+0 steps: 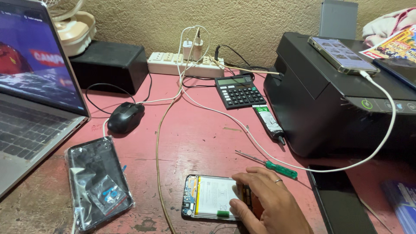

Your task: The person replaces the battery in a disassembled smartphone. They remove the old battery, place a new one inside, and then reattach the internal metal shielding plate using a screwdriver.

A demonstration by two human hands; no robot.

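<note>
Lit laptop screen [37, 52] far left; clear plastic bag [99, 184] beside it; phone screen [342, 54] on printer [329, 99].

The right hand [268, 201] covers the right end of the opened phone [210, 197], so that part's hidden, and the wrist runs off the bottom edge. Laptop [34, 86] is cropped on the left. Calculator [239, 91] keys are too small to read.

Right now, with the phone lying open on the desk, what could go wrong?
The right hand rests on the opened phone, so its fingers could press the exposed battery or board. The green-handled screwdriver lies close by and may roll into it. The white charging cable crosses the table and might snag.
</note>
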